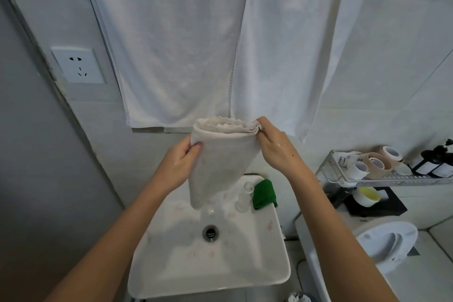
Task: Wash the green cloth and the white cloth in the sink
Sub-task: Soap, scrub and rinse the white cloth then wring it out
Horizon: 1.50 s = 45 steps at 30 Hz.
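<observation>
I hold the white cloth (220, 154) up above the white sink (171, 274), folded along its top and hanging down to a point over the basin. My left hand (181, 162) grips its left edge with the thumb on the front. My right hand (272, 144) pinches the bunched top right corner. The green cloth (263, 195) lies crumpled on the sink's back right rim. The drain (210, 233) in the basin's middle is uncovered.
Two large white towels (171, 44) hang on the wall behind the sink. A wall socket (78, 65) sits at left. A wire shelf (382, 176) with tubes and bottles is at right, and a toilet (384, 243) below it. Clear tap knobs (248, 187) stand beside the green cloth.
</observation>
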Tool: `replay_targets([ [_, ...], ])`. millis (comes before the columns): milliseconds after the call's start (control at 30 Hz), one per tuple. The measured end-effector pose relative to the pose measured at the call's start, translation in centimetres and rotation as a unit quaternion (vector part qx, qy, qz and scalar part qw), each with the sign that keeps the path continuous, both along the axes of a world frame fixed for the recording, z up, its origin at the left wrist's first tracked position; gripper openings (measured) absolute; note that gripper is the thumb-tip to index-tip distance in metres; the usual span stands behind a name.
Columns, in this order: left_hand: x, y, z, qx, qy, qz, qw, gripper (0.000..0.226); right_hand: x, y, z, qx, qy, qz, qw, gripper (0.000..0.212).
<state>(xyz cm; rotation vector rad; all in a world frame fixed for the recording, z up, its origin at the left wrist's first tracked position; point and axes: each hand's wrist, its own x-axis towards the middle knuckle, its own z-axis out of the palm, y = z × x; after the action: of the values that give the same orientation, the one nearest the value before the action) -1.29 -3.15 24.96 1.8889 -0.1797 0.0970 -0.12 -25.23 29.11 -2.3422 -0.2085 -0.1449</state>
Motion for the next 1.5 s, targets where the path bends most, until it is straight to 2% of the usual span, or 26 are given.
replay_targets([
  [100, 0.8, -0.1, 0.7, -0.03, 0.04, 0.03, 0.998, 0.013, 0.8, 0.6, -0.5, 0.105, 0.037, -0.027, 0.993, 0.018],
  [200, 1.5, 0.0, 1.4, -0.089, 0.117, 0.008, 0.989, 0.009, 1.4, 1.2, -0.8, 0.275, 0.144, -0.077, 0.947, 0.022],
  [300, 1.6, 0.7, 1.9, -0.129, 0.186, -0.083, 0.97, 0.04, 1.6, 0.4, -1.2, 0.374, 0.193, -0.051, 0.906, 0.045],
  [467, 1.4, 1.6, 2.5, -0.217, 0.18, -0.147, 0.948, 0.064, 0.6, -0.8, -2.1, 0.376, 0.178, 0.067, 0.907, 0.085],
  [667, 0.8, 0.3, 3.6, -0.326, 0.165, -0.179, 0.913, 0.059, -0.5, 0.6, -3.9, 0.443, 0.179, 0.113, 0.871, 0.09],
  [767, 0.8, 0.1, 4.3, -0.34, 0.162, -0.188, 0.907, 0.057, -0.6, 1.8, -5.2, 0.493, 0.197, 0.128, 0.837, 0.092],
  [900, 1.0, 0.0, 4.9, -0.348, 0.158, -0.19, 0.904, 0.057, -1.2, 3.2, -6.0, 0.542, 0.219, 0.159, 0.795, 0.108],
  [967, 1.0, -0.1, 5.1, -0.353, 0.149, -0.189, 0.904, 0.057, -1.6, 3.9, -6.6, 0.536, 0.203, 0.173, 0.801, 0.098],
  [1067, 1.1, 0.2, 5.1, -0.326, 0.13, -0.166, 0.922, 0.055, -2.2, 4.5, -7.1, 0.501, 0.168, 0.129, 0.839, 0.085],
  [1167, 1.0, 0.8, 5.1, -0.222, 0.096, -0.127, 0.962, 0.051, -2.4, 4.2, -6.8, 0.449, 0.081, 0.047, 0.889, 0.073],
  [1233, 1.0, 1.4, 4.9, -0.13, 0.06, -0.098, 0.985, 0.052, -2.2, 3.6, -6.4, 0.415, 0.01, 0.039, 0.909, 0.07],
  [1300, 1.0, 2.0, 4.4, -0.06, 0.041, -0.082, 0.994, 0.053, -2.1, 3.1, -5.9, 0.385, -0.022, 0.041, 0.922, 0.067],
  [1367, 0.9, 2.3, 4.0, -0.029, 0.046, -0.069, 0.996, 0.053, -2.0, 2.9, -5.6, 0.347, -0.03, 0.028, 0.937, 0.067],
  [1433, 1.1, 2.3, 3.5, -0.053, 0.053, -0.038, 0.996, 0.048, -1.8, 2.9, -5.6, 0.364, -0.024, -0.007, 0.931, 0.068],
  [1500, 1.5, 2.1, 2.8, -0.083, 0.066, 0.035, 0.994, 0.042, -1.8, 3.1, -5.7, 0.418, 0.028, -0.064, 0.906, 0.065],
])
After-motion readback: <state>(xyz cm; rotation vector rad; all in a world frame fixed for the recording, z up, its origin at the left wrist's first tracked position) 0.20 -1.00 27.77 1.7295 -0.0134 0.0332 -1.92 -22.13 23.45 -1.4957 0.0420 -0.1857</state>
